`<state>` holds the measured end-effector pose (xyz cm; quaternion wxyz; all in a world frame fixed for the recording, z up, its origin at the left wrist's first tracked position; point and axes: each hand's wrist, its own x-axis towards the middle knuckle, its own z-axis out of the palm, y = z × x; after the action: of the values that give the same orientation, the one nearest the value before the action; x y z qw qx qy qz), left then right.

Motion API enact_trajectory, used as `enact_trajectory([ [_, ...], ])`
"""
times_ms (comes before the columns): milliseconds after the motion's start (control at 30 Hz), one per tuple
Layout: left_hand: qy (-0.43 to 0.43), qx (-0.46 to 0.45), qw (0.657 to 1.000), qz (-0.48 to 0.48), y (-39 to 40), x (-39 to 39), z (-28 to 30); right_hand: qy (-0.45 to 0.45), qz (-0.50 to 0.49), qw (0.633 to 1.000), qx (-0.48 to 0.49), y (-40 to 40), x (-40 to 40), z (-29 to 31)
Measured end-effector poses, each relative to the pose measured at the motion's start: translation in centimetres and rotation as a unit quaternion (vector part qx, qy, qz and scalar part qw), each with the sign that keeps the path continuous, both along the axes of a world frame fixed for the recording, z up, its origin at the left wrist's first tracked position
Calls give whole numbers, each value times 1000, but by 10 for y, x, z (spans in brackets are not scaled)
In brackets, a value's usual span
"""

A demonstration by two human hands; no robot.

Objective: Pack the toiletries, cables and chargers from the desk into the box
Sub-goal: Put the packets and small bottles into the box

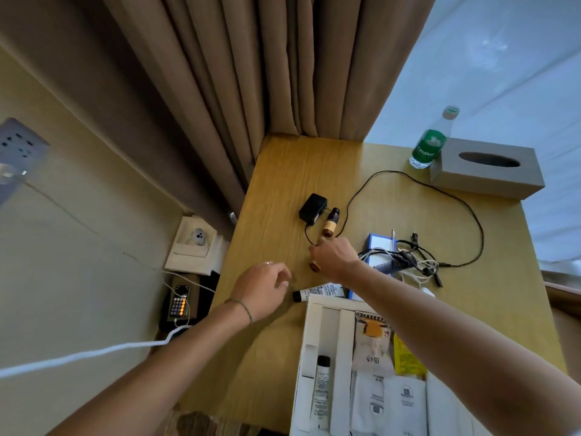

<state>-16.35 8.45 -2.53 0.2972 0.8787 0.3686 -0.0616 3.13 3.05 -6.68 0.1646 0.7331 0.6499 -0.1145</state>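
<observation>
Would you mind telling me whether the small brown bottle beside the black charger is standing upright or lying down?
Lying down: the brown bottle rests on its side on the desk, beside the black charger.

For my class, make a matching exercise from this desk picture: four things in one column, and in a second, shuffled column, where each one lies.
Things:
1. black charger
2. green water bottle
3. white tube with black cap
4. blue comb

Places:
A. inside the white box
B. beside the grey tissue box
C. among the tangled cables
D. next to a small brown bottle, near the curtain

Pairs: 1-D, 2-B, 3-A, 4-C
</observation>
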Motion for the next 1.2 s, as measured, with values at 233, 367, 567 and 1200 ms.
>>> enact_trajectory([
  [233, 26, -26, 999, -4, -2, 8, -16, 62, -41, 995, 63, -2, 5, 3],
  [367, 32, -36, 999, -15, -4, 18, -26, 171, -165, 956, 174, -8, 4, 20],
  [567, 47, -61, 995, -62, -10, 40, -42, 410, -382, 798, 221, -28, 2, 50],
  [1200, 20, -51, 998, -38, 2, 48, -42, 571, -483, 622, 233, -94, -9, 100],
])
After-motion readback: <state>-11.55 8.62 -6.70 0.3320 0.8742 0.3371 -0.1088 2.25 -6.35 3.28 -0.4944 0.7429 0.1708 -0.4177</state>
